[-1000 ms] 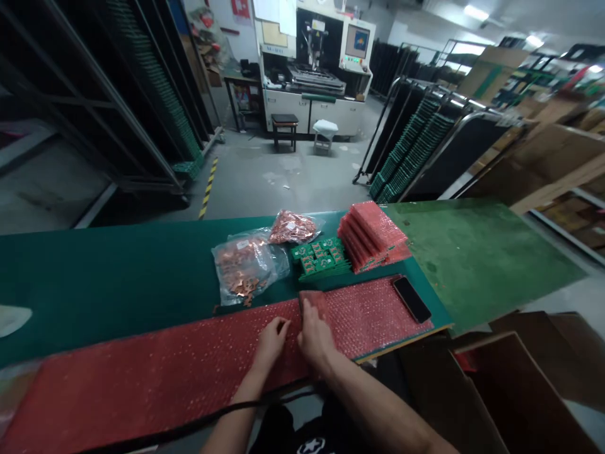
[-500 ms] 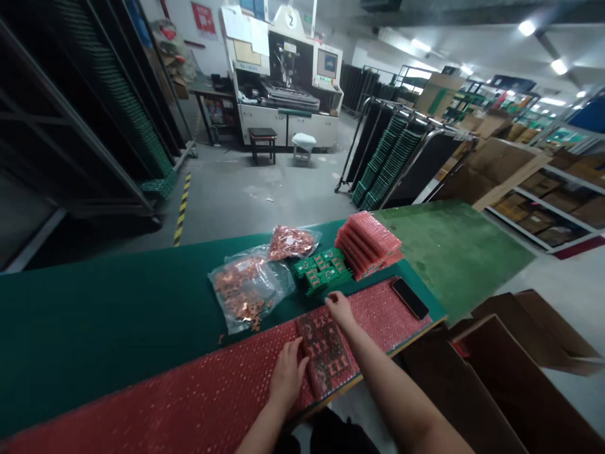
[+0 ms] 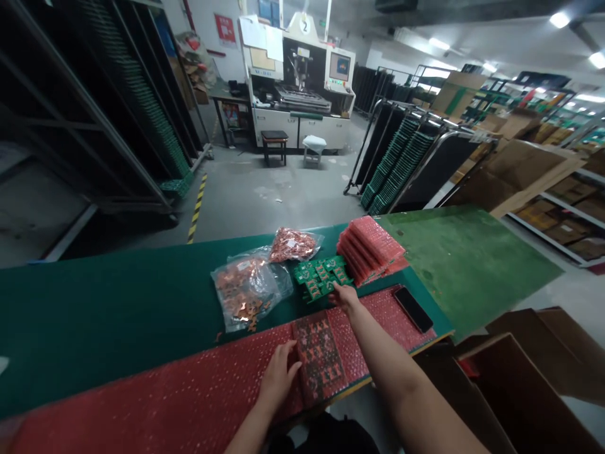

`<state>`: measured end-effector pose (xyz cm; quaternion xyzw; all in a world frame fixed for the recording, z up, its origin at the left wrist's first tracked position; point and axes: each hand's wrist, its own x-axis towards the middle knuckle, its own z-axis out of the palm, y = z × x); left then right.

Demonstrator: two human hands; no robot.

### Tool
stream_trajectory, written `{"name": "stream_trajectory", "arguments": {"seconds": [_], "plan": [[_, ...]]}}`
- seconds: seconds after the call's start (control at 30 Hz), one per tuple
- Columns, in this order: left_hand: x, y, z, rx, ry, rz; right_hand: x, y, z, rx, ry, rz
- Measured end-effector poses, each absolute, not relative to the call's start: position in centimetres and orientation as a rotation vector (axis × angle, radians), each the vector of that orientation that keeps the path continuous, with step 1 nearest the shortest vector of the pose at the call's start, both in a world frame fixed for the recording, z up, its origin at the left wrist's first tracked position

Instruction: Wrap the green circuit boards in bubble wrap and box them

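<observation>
Red bubble wrap (image 3: 189, 403) runs along the near side of the green circuit boards (image 3: 322, 277), and I see it covering the front edge of a green table (image 3: 118, 302). Well beyond the boards, across the floor, I have a white machine (image 3: 283, 120) in view; a line of blue lettering on its upper left panel is too small for me to read. Left of the boards lies a clear bag (image 3: 243, 284) of copper-coloured pieces, some spilling at its mouth. Just nearer than the boards, a covered board (image 3: 319, 356) shows darkly through the wrap. Right beside the boards I count several pink wrapped packs (image 3: 371, 246) leaning in a stack; beyond and left sits a smaller bag (image 3: 293, 244). Nearer than the boards, the left hand (image 3: 282, 372) is loosely spread, thumb apart, fingertips at the covered board's left edge, gripping nothing. At the boards' near right corner the right hand (image 3: 346, 296) has its fingers partly curled; I cannot tell whether it has hold of one. Right of the boards and nearer lies a black phone (image 3: 413, 309), no brand legible. Far beyond and left I get a red wall sign (image 3: 225, 29), unreadable from my seat. Atop the machine a round plate (image 3: 305, 25) reads "2". White labels on both bags are illegible.
</observation>
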<state>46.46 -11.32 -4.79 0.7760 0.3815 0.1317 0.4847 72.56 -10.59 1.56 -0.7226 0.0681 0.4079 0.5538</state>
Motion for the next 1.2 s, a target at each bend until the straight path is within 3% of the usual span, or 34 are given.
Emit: {"name": "stream_trajectory", "arguments": {"seconds": [0.27,0.4,0.7,1.2], "plan": [[46.8,-10.3,-4.0,1.736,0.949,0.300,71.8,-17.9,2.4,-1.497,-0.212,1.182],[46.7,-10.1,-3.7,1.618,1.005,0.335,69.8,-21.1,1.5,-1.759,-0.780,1.395],[47.0,-14.4,-2.2,1.890,1.038,0.145,67.2,-20.9,0.1,-2.178,-0.990,1.129],[48.2,-14.9,-2.7,1.998,1.082,0.168,67.1,-20.8,0.1,-2.462,-1.078,0.935]]}}
